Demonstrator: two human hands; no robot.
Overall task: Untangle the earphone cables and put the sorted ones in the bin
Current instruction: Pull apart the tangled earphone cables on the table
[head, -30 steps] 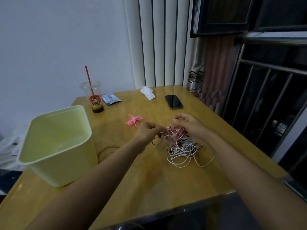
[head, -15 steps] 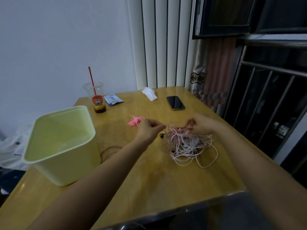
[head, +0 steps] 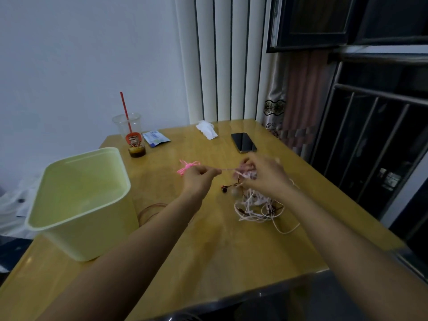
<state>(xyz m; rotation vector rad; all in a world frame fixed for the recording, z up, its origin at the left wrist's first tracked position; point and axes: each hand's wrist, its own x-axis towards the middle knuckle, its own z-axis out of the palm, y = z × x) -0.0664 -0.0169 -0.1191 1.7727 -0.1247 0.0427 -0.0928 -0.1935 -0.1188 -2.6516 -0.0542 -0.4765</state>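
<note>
Earphone tangle [head: 252,205], 3 o'clock of the bin [head: 78,188], looks light and floppy, so pinch single strands: left grip [head: 199,179] pinches a pink strand [head: 228,169], right grip [head: 266,177] clutches the clump.

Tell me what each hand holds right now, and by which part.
The left hand pinches a pale pink strand stretched out of the cable tangle. The right hand grips the tangle by its top; blur hides finger detail.
</note>
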